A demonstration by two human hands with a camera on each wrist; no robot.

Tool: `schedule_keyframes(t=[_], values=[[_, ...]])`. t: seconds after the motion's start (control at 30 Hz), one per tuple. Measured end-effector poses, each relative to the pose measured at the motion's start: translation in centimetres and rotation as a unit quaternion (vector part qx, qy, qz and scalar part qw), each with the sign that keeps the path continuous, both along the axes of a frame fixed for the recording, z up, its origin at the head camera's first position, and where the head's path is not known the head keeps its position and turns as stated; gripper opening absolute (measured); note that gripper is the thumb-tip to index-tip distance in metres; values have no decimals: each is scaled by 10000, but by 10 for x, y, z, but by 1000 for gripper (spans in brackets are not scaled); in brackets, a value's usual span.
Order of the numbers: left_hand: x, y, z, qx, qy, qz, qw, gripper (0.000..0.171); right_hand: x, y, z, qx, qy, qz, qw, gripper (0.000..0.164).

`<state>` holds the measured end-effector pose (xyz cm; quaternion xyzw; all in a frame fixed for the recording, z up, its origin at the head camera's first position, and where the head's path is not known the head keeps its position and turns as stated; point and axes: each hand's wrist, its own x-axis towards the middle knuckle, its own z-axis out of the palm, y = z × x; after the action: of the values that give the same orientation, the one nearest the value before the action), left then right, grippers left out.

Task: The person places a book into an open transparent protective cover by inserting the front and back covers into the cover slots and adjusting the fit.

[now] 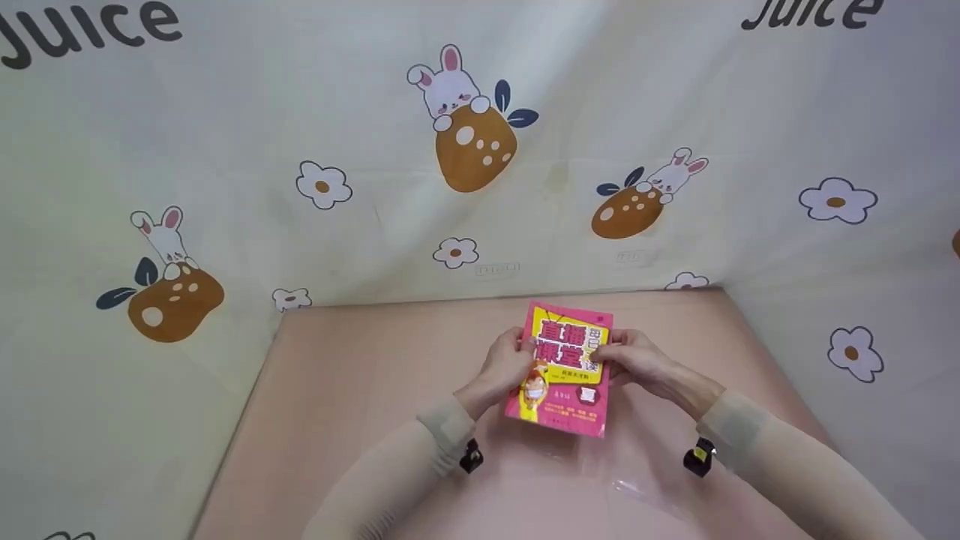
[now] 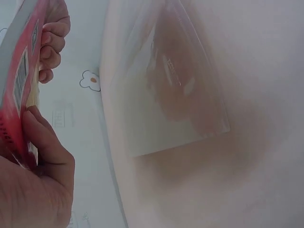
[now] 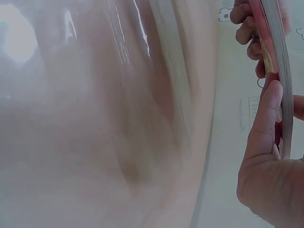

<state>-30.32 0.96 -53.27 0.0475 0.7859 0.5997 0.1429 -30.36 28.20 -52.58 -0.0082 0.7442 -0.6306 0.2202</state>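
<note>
A pink paperback book (image 1: pixel 566 394) with a yellow panel and large Chinese characters is held up above the pink tabletop, its front cover facing the head camera. My left hand (image 1: pixel 504 366) grips its left edge, and my right hand (image 1: pixel 643 361) pinches the right edge with the thumb on the cover. In the left wrist view the back cover (image 2: pixel 12 95) shows a barcode, with curled fingers (image 2: pixel 51 42) behind it at the far edge. The right wrist view catches the page edges (image 3: pixel 286 76) side-on; the book looks closed and slightly bent.
Beneath the book, the pink tabletop (image 1: pixel 360 390) is glossy, with bright streaks and reflections. A pale cloth wall (image 1: pixel 360 247) printed with rabbits, strawberries and flowers stands along the back and both sides. Small black devices (image 1: pixel 471 456) hang at both wrists.
</note>
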Motion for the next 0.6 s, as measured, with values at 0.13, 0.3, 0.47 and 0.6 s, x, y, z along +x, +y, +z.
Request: schedule_keyframes(t=[0.13, 0.3, 0.47, 0.6], values=[[2, 7, -3, -91, 49, -39, 9999, 39, 0, 8, -4, -27, -89, 57, 9999, 52], [4, 17, -5, -237, 97, -58, 9997, 38, -1, 20, -6, 78, -241, -40, 9997, 47], [5, 29, -6, -306, 218, -40, 9993, 37, -3, 31, -7, 400, -278, -102, 9988, 50], [7, 35, -7, -322, 197, -29, 9993, 37, -3, 39, -8, 582, -282, -72, 9979, 48]])
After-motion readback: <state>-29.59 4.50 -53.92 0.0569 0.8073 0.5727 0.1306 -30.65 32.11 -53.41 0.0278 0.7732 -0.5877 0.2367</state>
